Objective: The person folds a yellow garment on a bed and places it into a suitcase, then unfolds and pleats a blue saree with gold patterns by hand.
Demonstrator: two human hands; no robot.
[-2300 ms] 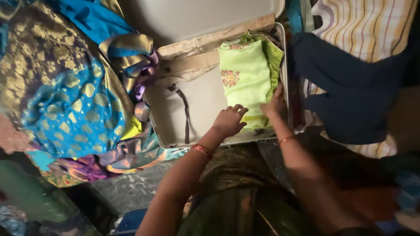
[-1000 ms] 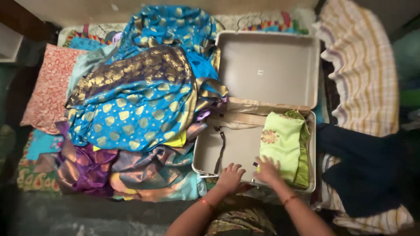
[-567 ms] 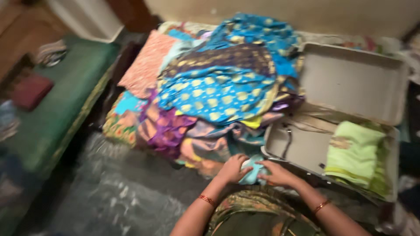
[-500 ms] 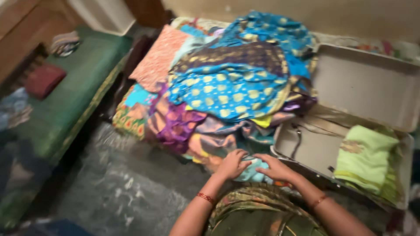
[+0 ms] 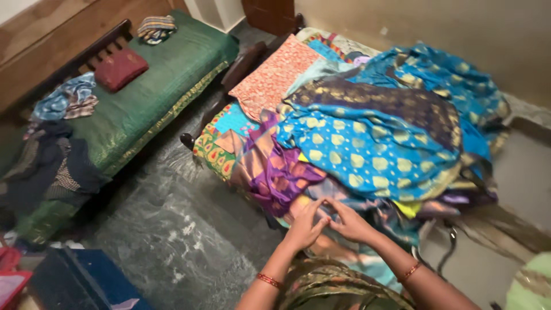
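Note:
A big heap of bright silk cloths lies on a bed: a blue cloth with gold dots (image 5: 367, 155) on top, a purple one (image 5: 275, 172) at the near left edge. My left hand (image 5: 304, 227) and my right hand (image 5: 350, 221) rest side by side on the near edge of the heap, fingertips touching a pinkish-grey fold. I cannot tell whether the fingers pinch the cloth. At the right stands an open beige suitcase (image 5: 522, 172), with a corner of a folded light green cloth (image 5: 531, 287) showing at the bottom right.
An orange patterned pillow (image 5: 272, 74) lies at the far end of the bed. A green-covered bench (image 5: 143, 97) at the left carries a red cushion (image 5: 119, 68) and loose clothes. A dark marbled floor (image 5: 172, 241) runs between them. A dark blue box (image 5: 80, 281) sits at the bottom left.
My hands left the green cloth in the suitcase and moved left onto the edge of the cloth heap. The view swung left, so the suitcase slid to the right edge.

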